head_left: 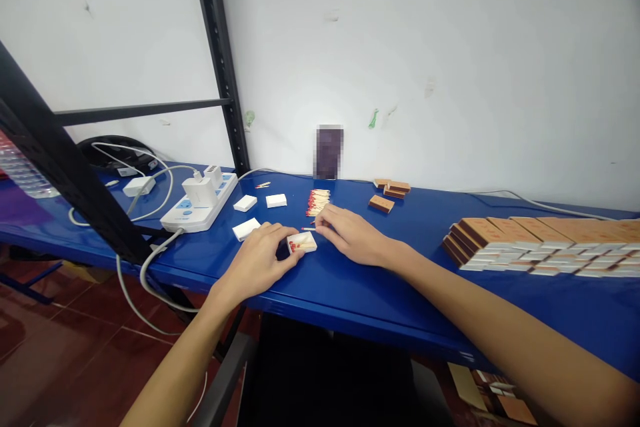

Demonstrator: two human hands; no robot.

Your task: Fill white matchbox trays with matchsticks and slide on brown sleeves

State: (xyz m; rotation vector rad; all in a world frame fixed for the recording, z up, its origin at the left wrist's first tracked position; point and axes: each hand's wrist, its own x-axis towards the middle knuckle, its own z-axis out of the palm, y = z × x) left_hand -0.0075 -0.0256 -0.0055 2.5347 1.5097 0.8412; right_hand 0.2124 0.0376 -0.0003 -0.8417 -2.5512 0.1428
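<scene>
A small white matchbox tray (pixel 303 242) with a few red-tipped matches in it lies on the blue table (pixel 350 280). My left hand (pixel 260 259) is closed on the tray's left end, thumb and fingers at its sides. My right hand (pixel 353 234) rests just right of the tray, fingers pinched on a single match (pixel 309 228) above the tray. A loose pile of red-tipped matches (pixel 318 202) lies just behind my hands.
Three white tray pieces (pixel 246 228) (pixel 245 202) (pixel 276 200) lie to the left. A white power strip (pixel 200 204) with chargers and cables sits further left beside a black rack post (pixel 220 60). Brown sleeves (pixel 390 192) lie behind; stacked matchboxes (pixel 540 244) fill the right.
</scene>
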